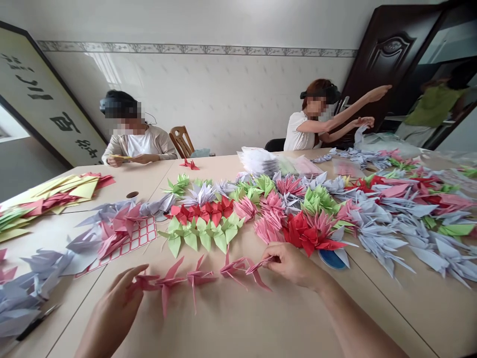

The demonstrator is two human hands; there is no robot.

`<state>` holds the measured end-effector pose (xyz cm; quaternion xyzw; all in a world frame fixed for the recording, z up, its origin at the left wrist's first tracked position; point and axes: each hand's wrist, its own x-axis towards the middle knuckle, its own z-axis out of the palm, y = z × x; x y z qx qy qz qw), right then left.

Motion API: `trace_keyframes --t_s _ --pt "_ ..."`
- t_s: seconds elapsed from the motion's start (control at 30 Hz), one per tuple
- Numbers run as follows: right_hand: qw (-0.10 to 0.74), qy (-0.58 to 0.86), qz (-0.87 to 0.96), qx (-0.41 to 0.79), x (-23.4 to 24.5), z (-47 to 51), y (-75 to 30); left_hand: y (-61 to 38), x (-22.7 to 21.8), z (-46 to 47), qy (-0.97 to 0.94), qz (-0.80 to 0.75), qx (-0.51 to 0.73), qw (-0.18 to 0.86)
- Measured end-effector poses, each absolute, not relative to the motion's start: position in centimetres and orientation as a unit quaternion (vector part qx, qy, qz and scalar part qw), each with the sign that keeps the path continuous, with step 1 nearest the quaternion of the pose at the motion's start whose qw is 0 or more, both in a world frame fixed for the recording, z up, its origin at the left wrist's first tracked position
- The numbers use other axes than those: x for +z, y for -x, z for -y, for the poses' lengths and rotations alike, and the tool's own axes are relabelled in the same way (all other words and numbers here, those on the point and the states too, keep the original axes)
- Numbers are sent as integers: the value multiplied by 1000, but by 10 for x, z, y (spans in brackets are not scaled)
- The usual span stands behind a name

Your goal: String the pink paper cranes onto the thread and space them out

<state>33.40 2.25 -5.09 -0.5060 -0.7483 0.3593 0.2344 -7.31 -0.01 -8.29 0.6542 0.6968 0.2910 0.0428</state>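
A row of several pink folded paper cranes (169, 281) stretches between my two hands just above or on the table. My left hand (118, 301) is closed around the crane at the row's left end, its fingertips partly hidden behind the paper. At the right end, the thumb and fingers of my right hand (292, 264) pinch the tip of another pink crane (255, 270). Just beyond the row lie light green paper cranes (203, 233) in a line, with red cranes (204, 211) behind them.
Heaps of pale lavender cranes (380, 238) cover the right side. Flat yellow paper pieces (52, 191), a black pen-like tool (37, 322) and lavender cranes (48, 271) lie at left. Across the table (238, 328), a person (137, 134) handles paper; another person (313, 124) raises an arm.
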Motion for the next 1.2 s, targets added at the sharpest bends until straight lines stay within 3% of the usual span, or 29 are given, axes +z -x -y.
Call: trace_keyframes --t_s 0.07,0.17,0.37,0.57,1.07,1.2 --pt "242 505 745 364 -50 -23 -334 61 -72 4 -685 -687 238 -40" --pt "237 504 747 362 -52 -23 -332 25 -55 10 -733 -613 272 -115" --pt "256 480 755 367 -56 -22 -325 -63 -50 5 -854 -480 190 62" --pt "245 489 753 365 -55 -23 -327 -83 -58 -15 -850 -497 121 127" --pt "215 550 743 314 -56 -26 -340 -66 -64 -13 -830 -507 185 138" --pt "247 537 730 344 -55 -27 -339 -66 -65 -12 -833 -496 198 143"
